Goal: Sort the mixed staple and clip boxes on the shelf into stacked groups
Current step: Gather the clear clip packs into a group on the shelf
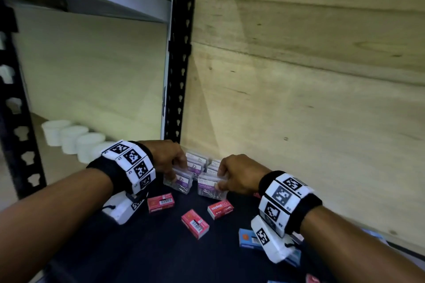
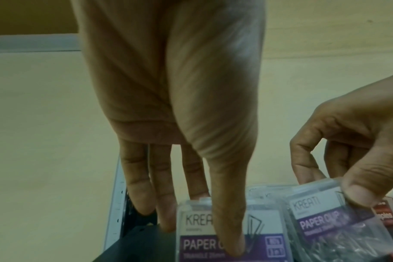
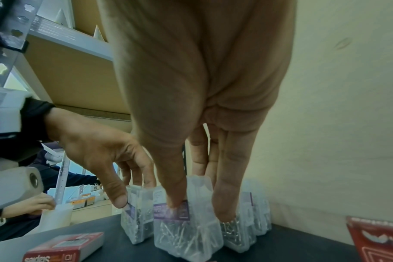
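1. Several clear paper clip boxes [image 1: 199,163] are already gathered at the back of the dark shelf [image 1: 149,243], near the corner by the black upright [image 1: 178,57] and the plywood wall [image 1: 310,76]; they look stacked in at least two short piles, though how many boxes each holds cannot be told.
2. The left hand [image 1: 171,158] pinches one clip box [image 1: 179,180] between thumb and fingers at the front of that cluster.
3. The right hand [image 1: 239,173] likewise clamps a second clip box [image 1: 212,187] between thumb and fingers, just beside the left one. Whether either box rests on the shelf or is lifted cannot be told.
4. My judgement: the clip group is nearly built, with these two boxes the last to join it.
5. The staple boxes are unsorted. Three red staple boxes [image 1: 195,223] lie scattered and apart at mid-shelf, and blue boxes [image 1: 247,238] lie towards the right edge, partly hidden under the right wrist.
6. More red and blue boxes peek in at the shelf's front edge.
7. White tubs [image 1: 69,138] stand on the neighbouring shelf to the left.
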Demonstrator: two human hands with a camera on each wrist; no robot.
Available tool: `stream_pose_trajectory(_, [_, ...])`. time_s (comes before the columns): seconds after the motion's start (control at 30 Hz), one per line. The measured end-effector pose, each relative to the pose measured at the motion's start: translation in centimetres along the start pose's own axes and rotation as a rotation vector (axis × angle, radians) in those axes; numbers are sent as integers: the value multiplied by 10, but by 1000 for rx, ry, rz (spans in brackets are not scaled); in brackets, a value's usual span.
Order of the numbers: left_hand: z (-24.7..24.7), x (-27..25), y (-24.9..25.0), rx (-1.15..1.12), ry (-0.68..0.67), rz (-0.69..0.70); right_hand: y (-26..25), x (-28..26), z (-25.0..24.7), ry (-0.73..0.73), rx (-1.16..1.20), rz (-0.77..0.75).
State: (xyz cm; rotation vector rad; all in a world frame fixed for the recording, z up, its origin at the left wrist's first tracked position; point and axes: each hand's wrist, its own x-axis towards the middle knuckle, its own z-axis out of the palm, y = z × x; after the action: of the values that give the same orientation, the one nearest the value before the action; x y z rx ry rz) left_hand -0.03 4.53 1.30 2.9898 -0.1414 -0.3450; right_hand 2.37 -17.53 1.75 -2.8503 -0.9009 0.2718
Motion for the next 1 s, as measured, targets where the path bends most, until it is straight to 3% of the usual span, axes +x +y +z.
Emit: stream_pose_trajectory(1.0, [9, 8, -13, -71, 140, 33, -3, 8, 8, 10, -30, 12])
